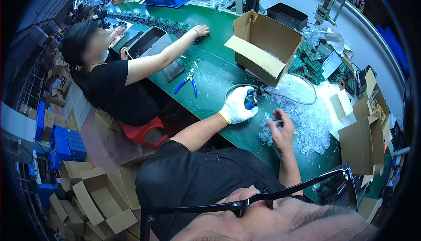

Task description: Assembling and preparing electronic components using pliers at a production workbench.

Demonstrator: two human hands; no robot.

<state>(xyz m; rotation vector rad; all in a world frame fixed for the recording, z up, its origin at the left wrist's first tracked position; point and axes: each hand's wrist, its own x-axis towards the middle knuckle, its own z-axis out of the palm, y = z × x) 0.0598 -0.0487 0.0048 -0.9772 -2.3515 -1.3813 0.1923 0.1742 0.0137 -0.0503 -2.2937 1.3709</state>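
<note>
Right hand [280, 129] pinches a clear plastic piece [275, 119] over the green desk [219, 76]; gloved left hand [237, 105] grips a blue-handled cutter [251, 97] shut. Trimming seems underway; next, feeding the piece precisely into the blades.

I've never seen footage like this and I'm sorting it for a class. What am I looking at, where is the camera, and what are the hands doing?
There is no machine here: a person works with their own two hands. The camera sits on that person's head and looks down through a fisheye lens, so straight edges bend. The left hand, in a white glove, grips a blue-handled cutting tool with a grey hose attached. The bare right hand pinches a small clear plastic part at the edge of a pile of clear plastic parts on the green table. An open cardboard box stands behind the pile, and blue pliers lie to the left. A co-worker sits further along the table.
</note>
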